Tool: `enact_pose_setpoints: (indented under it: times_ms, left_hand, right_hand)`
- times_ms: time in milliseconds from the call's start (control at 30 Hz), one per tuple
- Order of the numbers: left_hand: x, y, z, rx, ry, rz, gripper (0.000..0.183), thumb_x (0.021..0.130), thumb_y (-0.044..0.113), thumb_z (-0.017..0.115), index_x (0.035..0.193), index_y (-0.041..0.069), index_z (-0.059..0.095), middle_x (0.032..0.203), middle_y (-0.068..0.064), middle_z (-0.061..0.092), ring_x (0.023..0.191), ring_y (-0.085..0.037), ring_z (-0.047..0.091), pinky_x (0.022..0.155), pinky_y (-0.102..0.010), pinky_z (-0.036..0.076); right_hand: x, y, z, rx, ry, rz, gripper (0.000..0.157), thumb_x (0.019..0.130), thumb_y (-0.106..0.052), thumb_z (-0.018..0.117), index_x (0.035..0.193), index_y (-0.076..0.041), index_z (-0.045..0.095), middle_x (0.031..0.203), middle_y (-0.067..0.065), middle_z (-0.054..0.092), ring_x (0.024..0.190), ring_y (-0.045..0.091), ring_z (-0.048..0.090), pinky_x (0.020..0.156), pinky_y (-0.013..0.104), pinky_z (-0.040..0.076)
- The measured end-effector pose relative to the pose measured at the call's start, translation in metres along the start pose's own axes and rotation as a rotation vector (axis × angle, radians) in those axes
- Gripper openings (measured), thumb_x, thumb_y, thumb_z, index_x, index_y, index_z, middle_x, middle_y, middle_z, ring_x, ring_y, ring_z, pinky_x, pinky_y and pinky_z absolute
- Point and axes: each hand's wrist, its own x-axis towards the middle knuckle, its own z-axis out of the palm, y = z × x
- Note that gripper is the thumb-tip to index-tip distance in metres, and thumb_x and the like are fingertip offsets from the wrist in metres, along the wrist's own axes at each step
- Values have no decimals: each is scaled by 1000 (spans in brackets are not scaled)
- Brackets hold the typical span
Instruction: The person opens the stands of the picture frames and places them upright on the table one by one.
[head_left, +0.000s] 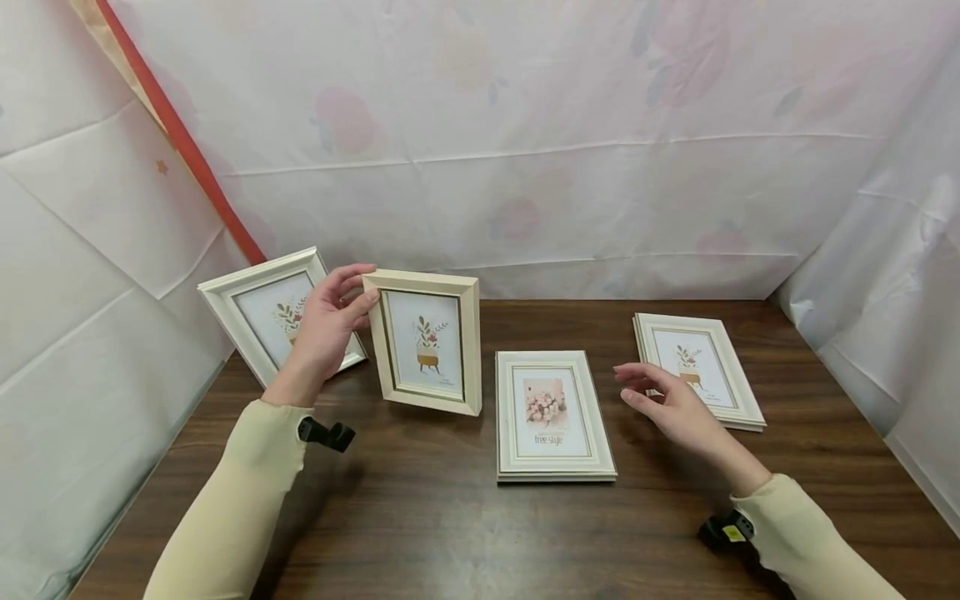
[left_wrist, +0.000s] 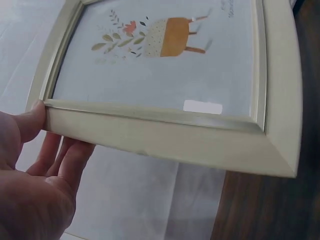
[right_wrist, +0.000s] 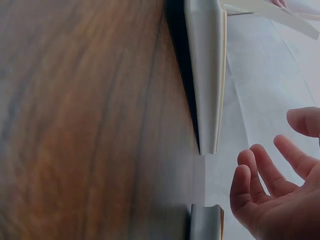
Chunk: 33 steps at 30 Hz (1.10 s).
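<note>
My left hand (head_left: 327, 321) pinches a cream picture frame (head_left: 471, 333) by its upper left side, thumb on the front and fingers behind. That frame is held upright, its plant-pot print facing me; in the left wrist view the thumb (left_wrist: 34, 120) presses its border. Behind the left hand, a white picture frame (head_left: 243, 321) stands tilted. A picture frame with a pink flower print (head_left: 555, 417) lies flat at the middle. Just right of it, my right hand (head_left: 671, 412) hovers with relaxed fingers, holding nothing. Partly behind that hand, another white picture frame (head_left: 723, 367) lies flat.
All the frames are on a dark brown wooden table (head_left: 420, 517). A pale patterned curtain (head_left: 525, 167) hangs along the back and sides. A red strip (head_left: 180, 133) runs diagonally down the curtain at left.
</note>
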Motion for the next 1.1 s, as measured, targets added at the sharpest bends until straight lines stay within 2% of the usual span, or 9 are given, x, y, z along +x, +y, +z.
enact_pose_setpoints:
  times_ms: [200,433,533,733,1100]
  left_hand:
    - [9,0,2,39,58,-1,38,94,11,69,131,10,62,116,-2,61,99,-13,62,71,-22,52]
    - [17,-7,8,139,120,53,36,94,9,70,129,8,63,113,-3,64,91,-11,64,68,-21,52]
    - [21,-10,9,147,143,62,35,95,9,69,129,9,64,114,-4,64,90,-10,63,67,-21,50]
    - [26,-15,8,165,189,68,34,96,8,67,129,10,64,115,-4,63,92,-11,63,66,-23,48]
    - [32,-22,8,195,208,35,35,97,10,66,132,9,61,119,-4,62,96,-13,61,70,-23,49]
  right_hand:
    - [-2,-3,7,0,-11,-8,31,99,-11,62,129,-1,59,120,17,64,101,17,60,78,29,50]
    - [-8,-5,18,-37,-51,-58,32,98,-12,65,128,-2,60,120,11,65,101,20,63,85,35,52]
    - [-10,-9,22,-42,-73,-76,33,97,-11,66,128,-2,60,120,10,65,102,22,62,86,38,53]
    - [-13,-17,24,-56,-100,-114,32,97,-9,66,128,-1,60,119,10,65,100,19,62,83,36,53]
    - [-12,-20,27,-70,-103,-133,30,96,-6,66,125,-1,62,118,11,65,98,17,63,81,34,54]
